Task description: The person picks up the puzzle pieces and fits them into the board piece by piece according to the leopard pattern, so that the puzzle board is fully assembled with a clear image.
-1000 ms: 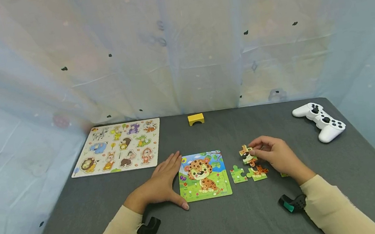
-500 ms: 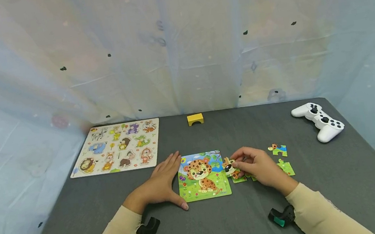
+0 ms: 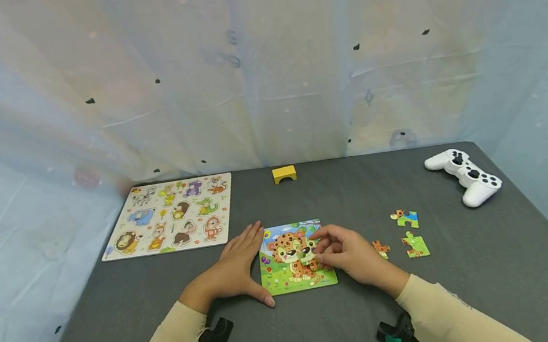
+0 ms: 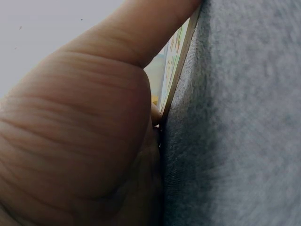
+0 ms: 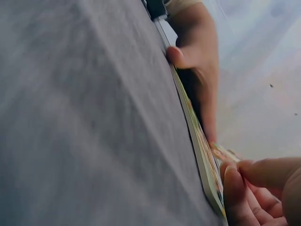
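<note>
Head view: a pale sheet [image 3: 298, 45] is hanging behind the grey tabletop [image 3: 298, 340], where the leopard board [image 3: 279, 282] is lying. The left hand [image 3: 233, 273] is resting, fingers outspread, at the board's left side; the right hand [image 3: 353, 256] is pinching a puzzle piece [image 3: 308, 251] over it. Left wrist: the tabletop is filling the right side. Right wrist: the sheet is showing beyond both hands.

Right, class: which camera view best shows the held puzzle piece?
The head view: it shows the puzzle piece with its printed side visible. The right wrist view catches it nearly edge-on; in the left, I can't make it out.
</note>
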{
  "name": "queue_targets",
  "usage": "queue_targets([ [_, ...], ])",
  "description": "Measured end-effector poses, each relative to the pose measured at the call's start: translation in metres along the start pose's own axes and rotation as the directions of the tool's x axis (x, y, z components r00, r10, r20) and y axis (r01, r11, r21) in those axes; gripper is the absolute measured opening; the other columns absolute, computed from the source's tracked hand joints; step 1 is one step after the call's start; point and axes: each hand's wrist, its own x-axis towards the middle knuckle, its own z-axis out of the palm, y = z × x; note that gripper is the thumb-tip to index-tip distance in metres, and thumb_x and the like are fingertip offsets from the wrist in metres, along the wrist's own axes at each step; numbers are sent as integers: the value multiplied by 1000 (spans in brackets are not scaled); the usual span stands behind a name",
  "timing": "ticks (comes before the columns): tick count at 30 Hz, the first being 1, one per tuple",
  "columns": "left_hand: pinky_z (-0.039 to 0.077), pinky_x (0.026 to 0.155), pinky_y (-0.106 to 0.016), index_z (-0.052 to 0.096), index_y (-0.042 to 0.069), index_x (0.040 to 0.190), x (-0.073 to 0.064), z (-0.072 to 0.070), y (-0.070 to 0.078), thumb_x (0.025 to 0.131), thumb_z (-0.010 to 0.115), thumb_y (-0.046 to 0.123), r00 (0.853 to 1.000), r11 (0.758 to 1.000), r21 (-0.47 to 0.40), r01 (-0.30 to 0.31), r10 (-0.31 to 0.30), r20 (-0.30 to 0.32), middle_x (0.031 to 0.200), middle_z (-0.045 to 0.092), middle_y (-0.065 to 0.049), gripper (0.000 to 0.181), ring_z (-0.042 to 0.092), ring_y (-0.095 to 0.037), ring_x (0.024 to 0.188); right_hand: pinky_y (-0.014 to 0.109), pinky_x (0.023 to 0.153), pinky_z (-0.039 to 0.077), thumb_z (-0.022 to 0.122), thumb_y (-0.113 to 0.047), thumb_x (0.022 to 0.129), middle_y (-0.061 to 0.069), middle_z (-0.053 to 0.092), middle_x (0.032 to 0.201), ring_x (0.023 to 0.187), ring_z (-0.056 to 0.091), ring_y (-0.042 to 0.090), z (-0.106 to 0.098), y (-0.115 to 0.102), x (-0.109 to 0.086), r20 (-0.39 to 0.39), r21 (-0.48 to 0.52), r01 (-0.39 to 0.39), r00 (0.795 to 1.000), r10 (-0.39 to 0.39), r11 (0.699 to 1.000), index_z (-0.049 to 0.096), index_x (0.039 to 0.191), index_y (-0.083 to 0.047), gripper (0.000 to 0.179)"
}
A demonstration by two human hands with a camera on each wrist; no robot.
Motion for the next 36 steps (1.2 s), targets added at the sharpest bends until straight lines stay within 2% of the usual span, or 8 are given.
queue_targets([
  [9, 4, 128, -63, 7, 3, 175, 0, -1, 2, 65, 97, 73, 1000, 1000, -10, -5, 5, 2, 181, 0, -14, 158, -3, -33, 166, 37, 78, 63, 70, 1, 104, 12, 68, 113, 92, 74, 27, 20, -5, 17, -12, -3, -67, 998, 67, 998, 62, 146, 3, 43],
  [15, 5, 128, -63, 7, 2, 174, 1, 1, 1, 66, 96, 73, 1000, 1000, -13, -6, 6, 4, 181, -1, -14, 157, -3, -33, 165, 36, 72, 58, 74, -11, 105, 10, 69, 121, 86, 71, 17, 18, -11, 13, -48, -207, -63, 997, 54, 976, 64, 148, -3, 45],
  [18, 5, 128, -63, 7, 2, 174, 1, 1, 1, 66, 97, 73, 1000, 1000, -19, -6, 6, 3, 181, -1, -14, 157, -3, -33, 165, 40, 79, 59, 76, -14, 105, 8, 68, 125, 95, 70, 18, 19, -14, 8, -46, -390, 28, 998, -50, 920, 69, 142, -5, 39],
  [22, 5, 128, -63, 8, 1, 174, 0, 1, 2, 66, 97, 72, 1000, 1000, -24, -3, 3, 3, 181, 0, -15, 157, -2, -34, 165, 52, 105, 52, 78, -23, 105, 13, 61, 149, 131, 60, 31, 22, -16, 4, 104, -604, 203, 979, -176, 771, 69, 144, -5, 44],
  [24, 5, 128, -63, 9, 1, 174, 0, 1, 2, 66, 97, 72, 1000, 1000, -23, 0, 0, 5, 181, 1, -15, 157, -2, -34, 165, 56, 114, 45, 78, -31, 105, 14, 54, 160, 145, 49, 36, 24, -17, 3, 192, -671, 268, 963, -188, 691, 67, 149, -6, 51],
  [26, 5, 128, -63, 9, 1, 174, 0, 1, 3, 66, 97, 72, 1000, 1000, -18, 3, -2, 6, 181, 1, -15, 157, -2, -34, 165, 60, 115, 43, 76, -37, 106, 13, 49, 165, 150, 44, 38, 26, -17, 2, 251, -713, 299, 953, -167, 635, 63, 154, -7, 58],
  [30, 5, 128, -62, 9, 1, 174, 1, 0, 3, 65, 97, 72, 1000, 1000, -10, 7, -7, 5, 181, 1, -15, 157, -2, -33, 165, 69, 111, 43, 71, -43, 108, 11, 47, 168, 154, 39, 39, 26, -18, 0, 292, -744, 295, 951, -104, 600, 57, 160, -8, 65],
  [36, 5, 128, -63, 8, 1, 174, 0, -1, 2, 65, 97, 73, 1000, 1000, 0, 10, -10, 3, 181, 1, -14, 157, -1, -33, 166, 74, 110, 41, 68, -45, 109, 10, 41, 171, 158, 33, 39, 24, -20, 0, 302, -729, 282, 950, -77, 623, 54, 162, -8, 67],
])
